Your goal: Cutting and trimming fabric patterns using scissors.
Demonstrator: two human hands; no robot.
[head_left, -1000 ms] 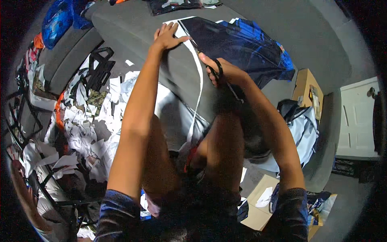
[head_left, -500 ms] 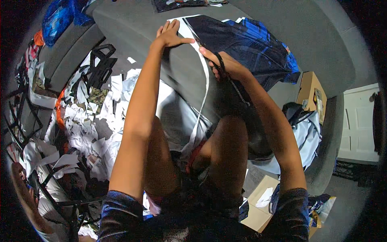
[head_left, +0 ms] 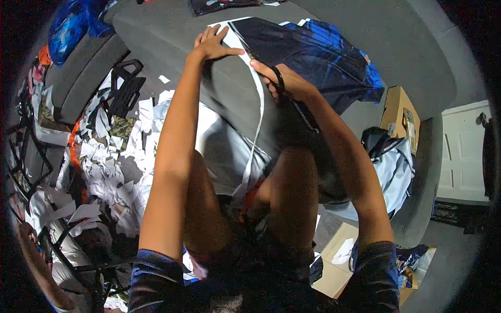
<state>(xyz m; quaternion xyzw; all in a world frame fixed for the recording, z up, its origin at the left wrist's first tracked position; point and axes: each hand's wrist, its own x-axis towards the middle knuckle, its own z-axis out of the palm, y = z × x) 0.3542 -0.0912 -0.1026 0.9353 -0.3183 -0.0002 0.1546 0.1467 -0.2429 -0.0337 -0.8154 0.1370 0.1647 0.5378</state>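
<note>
A dark navy and blue piece of fabric (head_left: 313, 60) with a white margin lies on the grey padded surface. On its white edge at the far end, my left hand (head_left: 213, 47) lies flat with fingers spread and the thumb pointing right. My right hand (head_left: 289, 82) grips a pair of scissors (head_left: 280, 78) by the black handles. Their blades lie along the border between white margin and dark print, close to my left thumb. From there a narrow white strip (head_left: 262, 104), cut loose, trails down toward my knees.
White scraps (head_left: 104, 161) pile up on the left among black metal frames (head_left: 128, 88). A blue plastic bag (head_left: 68, 34) sits at the far left. Cardboard boxes (head_left: 394, 107) and pale blue fabric (head_left: 394, 175) are on the right. Another person's arm (head_left: 39, 266) shows at the lower left.
The whole view has shifted slightly, so everything appears a little further left. Both hands keep nearly the same places on the fabric.
</note>
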